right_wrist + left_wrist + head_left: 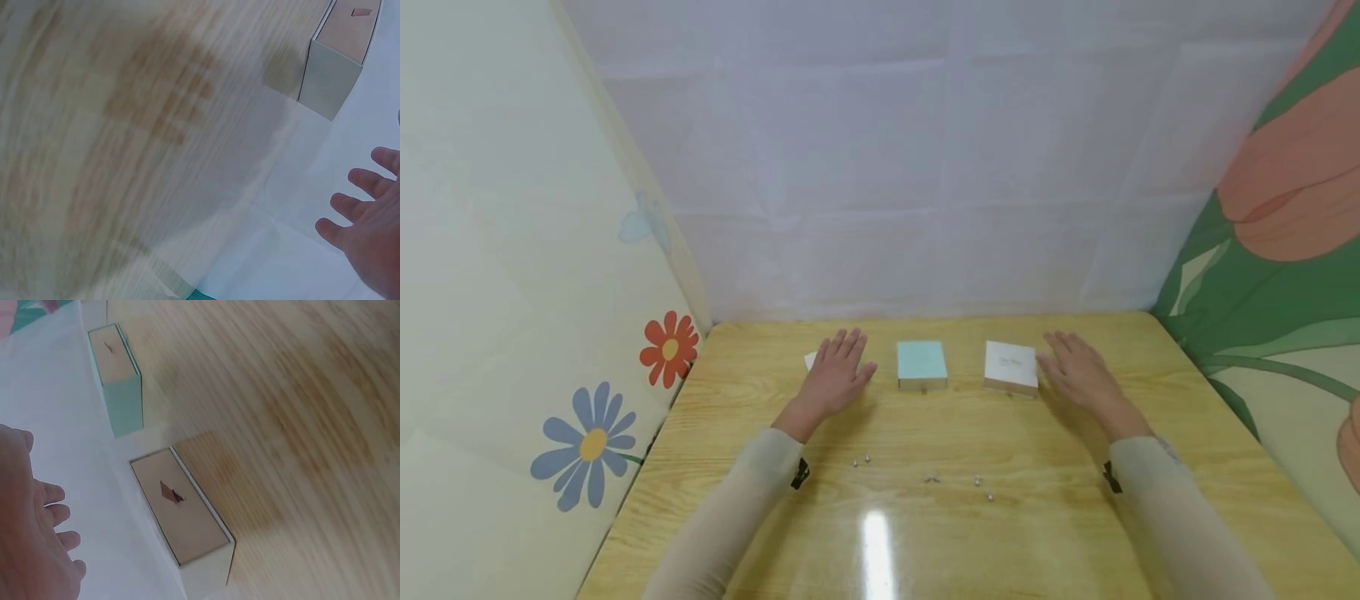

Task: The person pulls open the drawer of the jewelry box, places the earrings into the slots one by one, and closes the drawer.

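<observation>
My left hand (833, 375) is held palm down with straight fingers and hides most of a small white box (809, 360) in the head view. That box front shows tan with a dark tab in the left wrist view. A mint-green box (921, 361) stands between the hands. Beside a second white box (1011, 363), to its right, my right hand (1078, 377) is stretched out flat and holds nothing. Several tiny shiny pieces, among them a pair (931, 478), lie on the table nearer the body; they are too small to identify.
The light wood table (760, 517) ends at a white cloth backdrop (880, 167). A flower-printed panel (490, 250) rises on the left, and another panel (1285, 333) with a large tulip stands on the right.
</observation>
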`<move>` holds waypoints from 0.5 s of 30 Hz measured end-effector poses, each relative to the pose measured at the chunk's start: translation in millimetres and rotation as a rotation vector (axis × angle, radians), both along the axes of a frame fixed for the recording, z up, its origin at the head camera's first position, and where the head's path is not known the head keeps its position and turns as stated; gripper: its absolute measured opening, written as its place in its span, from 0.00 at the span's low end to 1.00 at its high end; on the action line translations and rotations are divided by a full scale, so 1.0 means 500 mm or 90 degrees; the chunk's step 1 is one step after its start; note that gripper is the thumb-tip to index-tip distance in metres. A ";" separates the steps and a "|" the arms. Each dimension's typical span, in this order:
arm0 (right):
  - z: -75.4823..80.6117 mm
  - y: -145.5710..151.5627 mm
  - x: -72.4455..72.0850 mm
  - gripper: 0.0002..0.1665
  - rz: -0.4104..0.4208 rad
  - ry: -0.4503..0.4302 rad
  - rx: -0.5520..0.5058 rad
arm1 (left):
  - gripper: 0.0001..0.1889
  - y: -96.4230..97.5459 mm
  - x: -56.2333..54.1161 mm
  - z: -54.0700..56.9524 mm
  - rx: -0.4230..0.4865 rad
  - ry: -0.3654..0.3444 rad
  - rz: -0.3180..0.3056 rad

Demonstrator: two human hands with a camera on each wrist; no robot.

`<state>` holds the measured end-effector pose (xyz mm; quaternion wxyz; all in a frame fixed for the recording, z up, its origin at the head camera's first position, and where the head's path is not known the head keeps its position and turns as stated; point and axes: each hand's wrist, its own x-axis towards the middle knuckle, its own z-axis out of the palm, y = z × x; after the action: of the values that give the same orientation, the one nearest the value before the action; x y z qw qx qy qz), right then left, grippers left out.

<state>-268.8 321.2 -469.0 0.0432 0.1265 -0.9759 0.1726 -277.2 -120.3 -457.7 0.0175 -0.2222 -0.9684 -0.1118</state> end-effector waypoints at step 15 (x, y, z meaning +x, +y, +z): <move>-0.010 -0.003 -0.014 0.35 0.033 -0.013 -0.015 | 0.36 0.059 0.005 -0.014 -0.017 -0.006 -0.038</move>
<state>-275.9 319.5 -474.0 0.0299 0.1497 -0.9705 0.1865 -274.6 -90.8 -464.5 0.0070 -0.2507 -0.9628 -0.1004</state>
